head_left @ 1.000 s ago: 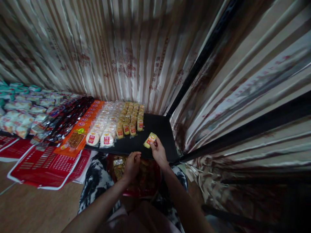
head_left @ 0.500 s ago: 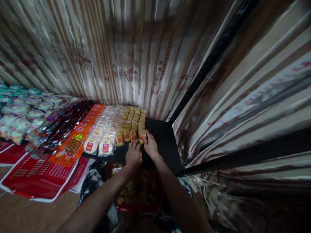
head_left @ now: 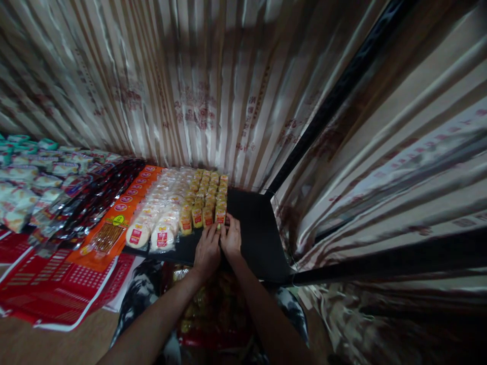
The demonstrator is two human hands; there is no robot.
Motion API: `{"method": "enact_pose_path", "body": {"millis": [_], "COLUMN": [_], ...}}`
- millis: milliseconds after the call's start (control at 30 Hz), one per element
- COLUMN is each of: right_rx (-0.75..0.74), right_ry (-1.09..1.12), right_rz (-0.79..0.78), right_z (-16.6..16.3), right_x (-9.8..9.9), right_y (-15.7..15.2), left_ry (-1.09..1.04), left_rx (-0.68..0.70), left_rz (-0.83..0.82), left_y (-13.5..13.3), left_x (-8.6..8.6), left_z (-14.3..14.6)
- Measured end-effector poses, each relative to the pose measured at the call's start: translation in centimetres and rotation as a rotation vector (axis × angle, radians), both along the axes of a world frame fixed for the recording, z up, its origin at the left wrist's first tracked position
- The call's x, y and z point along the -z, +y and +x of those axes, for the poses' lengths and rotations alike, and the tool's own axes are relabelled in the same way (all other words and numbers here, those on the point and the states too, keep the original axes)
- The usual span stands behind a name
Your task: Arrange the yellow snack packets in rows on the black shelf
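Rows of small yellow snack packets (head_left: 207, 217) with red labels stand on a black shelf (head_left: 254, 223). At the front of the rightmost row, my left hand (head_left: 207, 249) and my right hand (head_left: 231, 237) meet side by side at one yellow packet (head_left: 220, 215). Its lower edge lies between my bent fingertips, partly covered by them. The right fingers curl along its right side, and the left ones touch it from the front left. Between my legs is a red container (head_left: 207, 338) with more yellow packets in it, dim and partly behind my forearms.
Left of the yellow rows lie clear-wrapped round white crackers (head_left: 163, 235), an orange pack of sticks (head_left: 104, 238), dark shiny packets (head_left: 101, 195) and white packets (head_left: 23, 175). A red basket (head_left: 72, 276) sits below. Striped curtains (head_left: 213, 91) and a black post (head_left: 323, 116) enclose the shelf.
The front right packet has gone back, in line with its row. My right hand has come down and left, close against my left hand. The view has shifted slightly.
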State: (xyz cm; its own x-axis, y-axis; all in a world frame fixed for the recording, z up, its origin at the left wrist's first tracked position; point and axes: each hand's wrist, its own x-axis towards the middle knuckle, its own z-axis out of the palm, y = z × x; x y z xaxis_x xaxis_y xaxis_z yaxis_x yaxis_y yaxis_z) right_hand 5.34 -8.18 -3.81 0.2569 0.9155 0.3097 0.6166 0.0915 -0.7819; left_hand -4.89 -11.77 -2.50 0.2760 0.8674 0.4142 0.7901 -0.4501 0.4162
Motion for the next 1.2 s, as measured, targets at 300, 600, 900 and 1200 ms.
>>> {"method": "enact_pose_path", "body": {"millis": [300,600,900,1200], "right_rx": [0.011,-0.001,0.007,-0.164], "right_ry": [-0.215,-0.207,0.161,-0.051], "right_rz": [-0.003,-0.004,0.025,-0.335], "right_z": [0.1,0.0,0.0,1.2], "right_x": [0.8,0.0,-2.1,0.6], "right_y": [0.5,0.3,-5.8,-17.0], "left_ry": [0.076,0.019,-0.118,-0.148], "left_rx": [-0.007,-0.001,0.125,0.284], "left_rz": [-0.042,0.007,0.035,-0.419], "left_y": [0.1,0.0,-2.8,-12.4], "left_x": [0.1,0.0,0.4,3.6], "left_z": [0.2,0.0,-1.0,-1.3]}}
